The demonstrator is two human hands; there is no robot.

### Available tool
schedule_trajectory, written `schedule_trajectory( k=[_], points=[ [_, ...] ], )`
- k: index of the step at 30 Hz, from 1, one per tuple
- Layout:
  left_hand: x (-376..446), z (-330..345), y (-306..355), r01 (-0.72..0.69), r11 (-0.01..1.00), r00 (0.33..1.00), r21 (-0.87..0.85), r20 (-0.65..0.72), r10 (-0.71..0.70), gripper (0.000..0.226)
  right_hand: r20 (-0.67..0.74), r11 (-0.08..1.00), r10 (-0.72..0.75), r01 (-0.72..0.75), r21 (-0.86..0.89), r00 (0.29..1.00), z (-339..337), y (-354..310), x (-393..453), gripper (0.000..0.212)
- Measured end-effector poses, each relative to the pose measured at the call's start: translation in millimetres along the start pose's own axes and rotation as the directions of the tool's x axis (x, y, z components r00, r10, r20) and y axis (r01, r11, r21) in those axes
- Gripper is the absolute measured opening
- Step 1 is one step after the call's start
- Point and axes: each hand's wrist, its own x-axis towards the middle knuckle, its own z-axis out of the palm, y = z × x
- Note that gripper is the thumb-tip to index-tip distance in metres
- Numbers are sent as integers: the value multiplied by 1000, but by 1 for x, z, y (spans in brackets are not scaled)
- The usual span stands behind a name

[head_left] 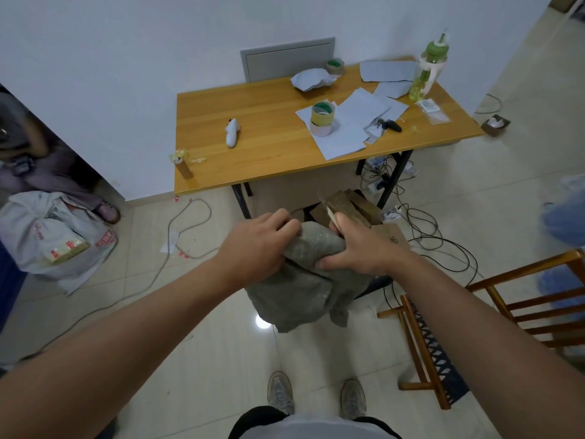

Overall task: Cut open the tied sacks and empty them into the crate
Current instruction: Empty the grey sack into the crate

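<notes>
Emptying step in hand, judged from the posture. Grey-green sack held up off the floor in front of the body, between both hands, its mouth end turned away toward the cardboard crate just beyond, below the near edge of the wooden table.

Left hand: fingers curled into the cloth at the sack's upper left, bunching it. Right hand: fingers and thumb closed round the gathered cloth at the upper right. Rest of the sack hanging slack below the hands, looking mostly limp.

Brown wooden blocks visible just past the right hand, over or in the crate; cannot tell which have left the sack. Crate largely hidden behind sack and hands.

Sack evidently open already; no tie or cutter seen at the hands. White knife-like tool lying on the table, well apart.

Next move, as a judgement: raise the closed end, keep the mouth over the crate, shake out any remainder. Risk: blocks dropping outside the crate, among the cables on the floor.
</notes>
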Motion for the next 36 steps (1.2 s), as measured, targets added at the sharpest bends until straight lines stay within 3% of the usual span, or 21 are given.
schedule_trajectory(
  k=[2,4,6,7,9,11,13,15,17,19,20,22,24,25,27,29,33,36],
  points=[
    [8,-12,-3,201,967,944,-155,296,-149,72,-98,995,-70,62,-82,993,4,-4,1,48],
    [19,-26,-11,461,848,733,-263,651,-197,92,-148,978,-139,111,-179,979,9,-5,1,48],
    [26,-34,-19,583,782,559,-223,808,-186,88,-179,956,-201,153,-251,963,14,-6,1,47],
    [29,-36,-22,600,771,528,-214,830,-181,79,-188,945,-227,169,-282,955,16,-6,1,47],
    [32,-33,-22,599,762,551,-247,818,-167,59,-178,933,-248,186,-308,952,18,-6,0,48],
    [31,-28,-17,498,832,645,-243,746,-168,45,-101,968,-178,155,-200,979,10,-5,-1,53],
    [23,-23,-11,320,931,790,-173,591,-162,40,42,997,-64,66,-51,997,-4,-4,-5,63],
    [15,-16,-6,167,982,917,-93,380,-120,42,134,999,3,3,-48,991,-16,-2,-7,66],
    [14,-12,0,128,991,966,-39,230,-116,48,110,993,41,-28,-116,993,-23,-1,-5,65],
    [20,-16,3,212,974,938,-79,296,-180,60,11,985,23,-21,-174,1000,-24,-3,-1,58],
    [23,-18,1,302,941,879,-151,427,-213,70,-36,980,0,-7,-200,999,-22,-5,0,53],
    [30,-26,-7,540,774,683,-330,709,-174,92,-93,961,-46,19,-278,995,-17,-9,-1,45],
    [31,-31,-17,702,591,535,-397,842,-70,95,-143,941,-102,49,-335,984,-11,-12,-4,41],
    [30,-31,-19,741,533,506,-409,862,-41,85,-175,933,-129,60,-354,976,-9,-13,-4,39],
    [28,-25,-20,727,544,546,-419,833,-88,55,-222,915,-168,68,-397,960,-6,-13,-4,39],
    [26,-16,-18,613,695,652,-377,737,-175,40,-204,929,-149,66,-364,968,-6,-8,-1,42],
    [20,0,-9,369,879,828,-303,537,-162,40,60,989,16,-7,-150,998,-22,2,1,65],
    [19,7,0,210,949,926,-234,360,-116,56,144,983,89,-64,-173,985,-26,7,2,72]
  ],
)
